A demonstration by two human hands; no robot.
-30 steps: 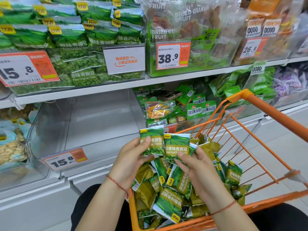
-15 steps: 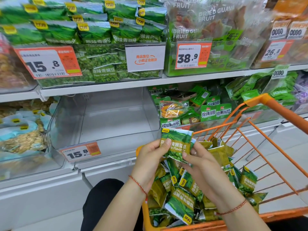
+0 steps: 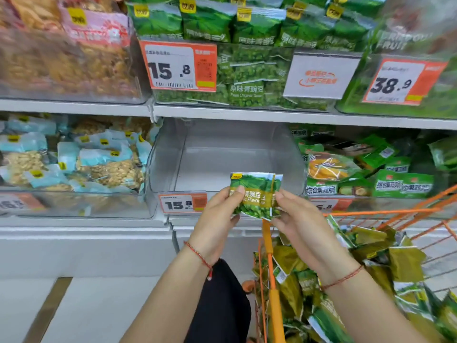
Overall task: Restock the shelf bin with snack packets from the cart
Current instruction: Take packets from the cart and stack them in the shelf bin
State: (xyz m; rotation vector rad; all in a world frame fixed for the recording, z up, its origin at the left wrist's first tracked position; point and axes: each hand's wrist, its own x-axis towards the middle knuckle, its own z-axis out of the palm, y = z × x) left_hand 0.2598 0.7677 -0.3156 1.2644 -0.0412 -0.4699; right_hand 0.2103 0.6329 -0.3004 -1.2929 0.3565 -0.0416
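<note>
Centre of frame: left hand (image 3: 217,219) and right hand (image 3: 294,219) both pinch a small stack of green snack packets (image 3: 254,194), fingers closed on its left and right edges, thumbs on the front. Stack held upright in front of the clear shelf bin (image 3: 222,154), at its front lip, above the 15.8 price tag (image 3: 182,203). Orange cart (image 3: 272,280), lower right, holds more packets
</note>
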